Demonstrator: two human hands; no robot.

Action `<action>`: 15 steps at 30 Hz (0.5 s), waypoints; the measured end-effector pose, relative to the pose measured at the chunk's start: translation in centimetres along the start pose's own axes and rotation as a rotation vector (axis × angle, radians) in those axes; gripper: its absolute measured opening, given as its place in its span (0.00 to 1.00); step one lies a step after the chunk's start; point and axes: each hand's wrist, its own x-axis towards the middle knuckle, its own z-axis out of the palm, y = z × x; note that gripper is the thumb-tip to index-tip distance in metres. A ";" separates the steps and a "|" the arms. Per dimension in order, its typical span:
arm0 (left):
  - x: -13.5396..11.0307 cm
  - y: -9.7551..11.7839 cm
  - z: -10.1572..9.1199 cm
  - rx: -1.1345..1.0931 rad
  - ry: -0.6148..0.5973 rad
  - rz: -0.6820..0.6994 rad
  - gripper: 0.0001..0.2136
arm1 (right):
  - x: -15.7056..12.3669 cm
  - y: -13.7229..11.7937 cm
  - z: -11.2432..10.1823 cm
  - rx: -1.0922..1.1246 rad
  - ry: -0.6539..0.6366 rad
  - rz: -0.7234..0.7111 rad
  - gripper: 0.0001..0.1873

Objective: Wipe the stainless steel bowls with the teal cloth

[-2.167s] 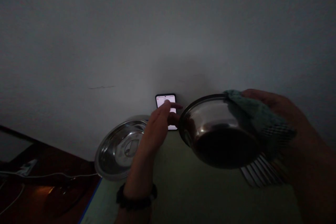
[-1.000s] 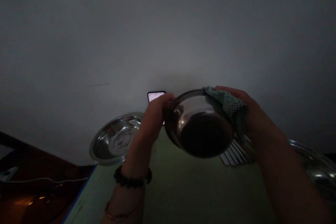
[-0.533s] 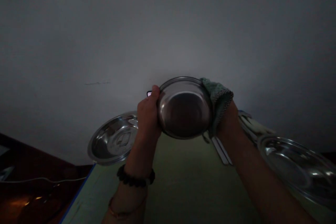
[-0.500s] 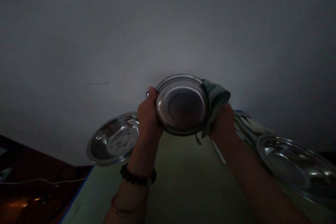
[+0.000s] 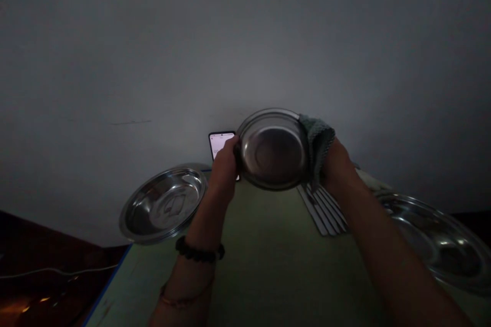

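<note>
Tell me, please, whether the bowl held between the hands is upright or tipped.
Tipped: the bowl is held with its underside turned into view, while its inside is hidden.

The left hand [image 5: 224, 167] partly covers a black-rimmed rectangular phone [image 5: 218, 144] behind it. A grey-green woven cloth [image 5: 318, 138] hides part of the right hand [image 5: 337, 166], whose forearm [image 5: 383, 230] overlaps a round silver basin [image 5: 456, 255].

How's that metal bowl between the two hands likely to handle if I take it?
The bowl looks like formed metal, so it's probably stiff. Its smooth, shiny wall may feel slippery where the bare left hand holds the edge; the textured cloth in the right hand might add grip. Its rounded sides suggest it could rock if put down tilted.
</note>
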 end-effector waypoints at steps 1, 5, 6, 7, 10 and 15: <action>-0.3 0.7 -0.2 0.208 -0.087 0.062 0.13 | 0.0 -0.7 -0.6 -0.071 -0.131 0.018 0.12; -2.2 2.9 -0.6 0.735 -0.503 0.150 0.22 | -0.9 -2.9 -0.8 -0.391 -0.533 -0.041 0.18; -2.6 3.3 -0.6 0.778 -0.558 0.170 0.23 | -1.2 -3.2 -0.5 -0.427 -0.569 -0.068 0.19; -3.0 3.6 -0.6 0.800 -0.604 0.196 0.23 | -1.4 -3.3 -0.2 -0.435 -0.587 -0.088 0.19; -3.4 4.0 -0.5 0.781 -0.653 0.285 0.20 | -1.6 -3.0 0.3 -0.360 -0.552 -0.114 0.19; -2.7 3.6 -0.5 0.567 -0.417 0.240 0.18 | -0.6 -1.0 0.5 -0.053 -0.179 -0.014 0.12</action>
